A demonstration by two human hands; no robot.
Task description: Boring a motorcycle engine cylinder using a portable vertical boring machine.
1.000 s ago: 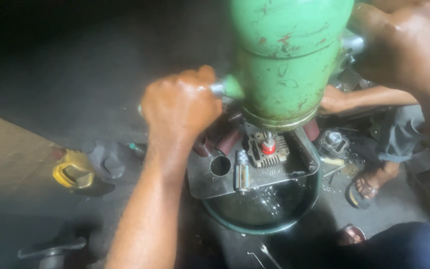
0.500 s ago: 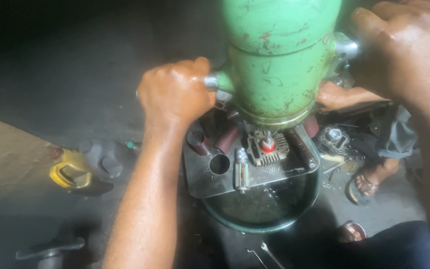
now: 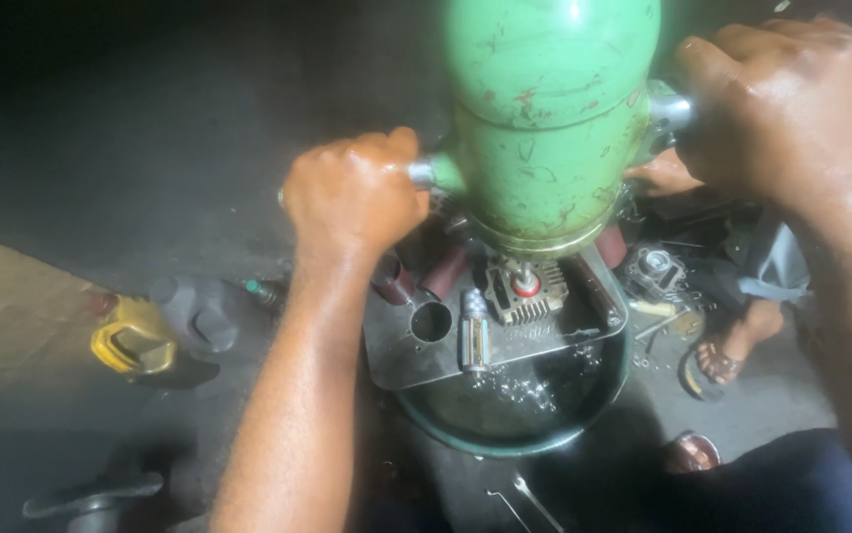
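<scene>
We are working over a dark, grimy floor (image 3: 130, 148), with a yellow jug (image 3: 133, 339) lying at left. Our left hand (image 3: 352, 197) and right hand (image 3: 791, 109) are each gripping a metal handle, fists closed, either side of the green machine (image 3: 549, 109) above a basin (image 3: 515, 419). The machine's top is running out of frame.

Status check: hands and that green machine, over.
Left hand and right hand both clamped on side handles of green machine. Engine part beneath, over basin. Nothing blocking.
</scene>
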